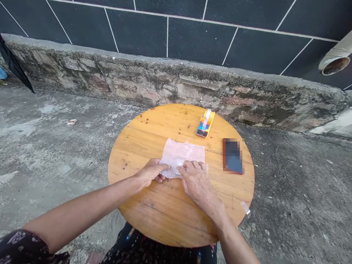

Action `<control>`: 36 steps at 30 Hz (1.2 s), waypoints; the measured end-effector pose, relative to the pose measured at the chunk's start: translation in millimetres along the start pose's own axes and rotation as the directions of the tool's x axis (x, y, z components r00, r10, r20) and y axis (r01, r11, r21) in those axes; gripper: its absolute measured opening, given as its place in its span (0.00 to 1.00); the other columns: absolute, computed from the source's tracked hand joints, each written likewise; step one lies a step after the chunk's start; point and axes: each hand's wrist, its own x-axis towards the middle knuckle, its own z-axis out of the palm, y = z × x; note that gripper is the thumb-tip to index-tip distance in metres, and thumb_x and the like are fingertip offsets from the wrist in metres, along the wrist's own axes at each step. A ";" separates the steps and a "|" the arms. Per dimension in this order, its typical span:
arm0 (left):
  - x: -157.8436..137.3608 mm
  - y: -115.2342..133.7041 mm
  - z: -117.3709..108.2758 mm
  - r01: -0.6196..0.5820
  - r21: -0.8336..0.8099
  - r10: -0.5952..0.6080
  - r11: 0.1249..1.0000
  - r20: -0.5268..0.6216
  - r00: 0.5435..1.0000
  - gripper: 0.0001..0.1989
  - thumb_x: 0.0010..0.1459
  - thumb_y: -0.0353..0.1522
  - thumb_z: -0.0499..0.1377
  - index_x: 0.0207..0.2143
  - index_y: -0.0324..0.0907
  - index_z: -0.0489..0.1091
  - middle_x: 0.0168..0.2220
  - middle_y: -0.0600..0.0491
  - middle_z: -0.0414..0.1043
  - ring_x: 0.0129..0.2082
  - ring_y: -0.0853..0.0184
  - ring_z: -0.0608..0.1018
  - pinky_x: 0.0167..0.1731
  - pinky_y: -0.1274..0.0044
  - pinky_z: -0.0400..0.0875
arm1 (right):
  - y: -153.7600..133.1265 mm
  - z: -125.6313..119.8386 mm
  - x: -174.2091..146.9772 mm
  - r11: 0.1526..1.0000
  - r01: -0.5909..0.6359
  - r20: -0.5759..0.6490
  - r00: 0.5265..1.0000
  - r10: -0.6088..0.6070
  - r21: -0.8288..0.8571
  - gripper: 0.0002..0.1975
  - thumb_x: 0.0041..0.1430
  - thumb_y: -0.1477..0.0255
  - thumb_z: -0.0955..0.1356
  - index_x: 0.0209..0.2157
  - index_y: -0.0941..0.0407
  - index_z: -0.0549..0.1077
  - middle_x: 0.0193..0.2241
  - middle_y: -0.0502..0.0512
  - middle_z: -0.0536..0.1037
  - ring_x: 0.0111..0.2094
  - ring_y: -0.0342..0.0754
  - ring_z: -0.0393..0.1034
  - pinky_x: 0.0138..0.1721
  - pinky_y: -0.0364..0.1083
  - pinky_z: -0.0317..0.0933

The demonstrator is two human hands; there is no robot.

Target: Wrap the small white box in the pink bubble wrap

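The right hand (196, 179) hides part of the pinkish sheet (183, 149), a dark rectangular object (233, 157) is blurred into blocks — its surface unreadable — and the view's left edge cuts off something black (14, 65).

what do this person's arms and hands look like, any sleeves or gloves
The left hand and right hand are bare, no gloves, watch or bracelet showing. The left arm has a dark sleeve with pale printed motifs, ending near the elbow; no sleeve shows on the right arm.
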 end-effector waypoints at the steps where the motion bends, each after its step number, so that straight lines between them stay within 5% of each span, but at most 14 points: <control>1: 0.0 -0.1 1.1 -0.015 0.000 0.015 1.000 -0.005 1.000 0.11 0.47 0.33 0.61 0.31 0.34 0.72 0.20 0.53 0.73 0.16 0.73 0.69 0.12 0.84 0.61 | 0.0 -0.2 0.1 1.000 0.000 0.004 1.000 0.000 -0.001 0.11 0.58 0.79 0.64 0.42 0.54 0.72 0.40 0.57 0.73 0.41 0.53 0.63 0.43 0.53 0.50; 16: -0.7 16.7 25.9 -0.167 -0.046 0.170 0.985 0.054 0.984 0.09 0.48 0.31 0.58 0.32 0.35 0.72 0.22 0.54 0.72 0.18 0.71 0.72 0.12 0.83 0.62 | 0.4 0.9 -0.6 0.999 -0.013 0.046 0.999 0.015 -0.036 0.15 0.59 0.80 0.63 0.47 0.55 0.70 0.42 0.57 0.73 0.42 0.54 0.62 0.42 0.52 0.49; 25: 7.4 22.7 25.8 -0.230 0.031 0.227 0.973 0.081 0.971 0.03 0.48 0.29 0.60 0.26 0.37 0.68 0.18 0.57 0.69 0.14 0.71 0.72 0.10 0.83 0.63 | 5.3 -2.0 -0.6 0.992 -0.025 0.002 1.000 0.025 0.124 0.07 0.58 0.79 0.66 0.38 0.57 0.73 0.38 0.55 0.76 0.41 0.52 0.65 0.44 0.50 0.52; 36: 7.6 23.4 30.2 -0.312 0.104 0.301 0.944 0.110 0.947 0.07 0.49 0.29 0.58 0.22 0.41 0.60 0.15 0.61 0.63 0.13 0.72 0.70 0.11 0.83 0.63 | 5.4 1.9 -1.4 0.992 -0.040 -0.016 0.999 0.042 0.122 0.07 0.59 0.79 0.66 0.36 0.56 0.75 0.37 0.53 0.77 0.40 0.51 0.67 0.43 0.51 0.52</control>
